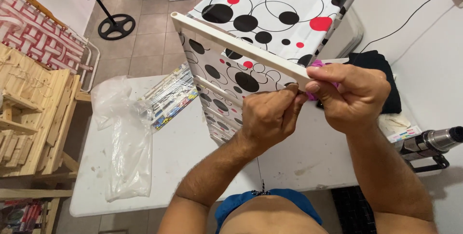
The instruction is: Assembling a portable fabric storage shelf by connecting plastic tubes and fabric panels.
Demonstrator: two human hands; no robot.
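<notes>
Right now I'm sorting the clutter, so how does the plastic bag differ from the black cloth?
The plastic bag is clear and crumpled, lying long on the white table left of both hands; the black cloth is opaque, dark and bunched by the wall on the right. Both lie untouched.

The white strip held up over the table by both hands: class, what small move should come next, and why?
Probably a small rub or pinch along the near end of the white strip. The left hand and right hand both grip that end, with a pink cloth tucked behind the right fingers, while the far end juts out unsupported over the spotted drawer unit.
</notes>
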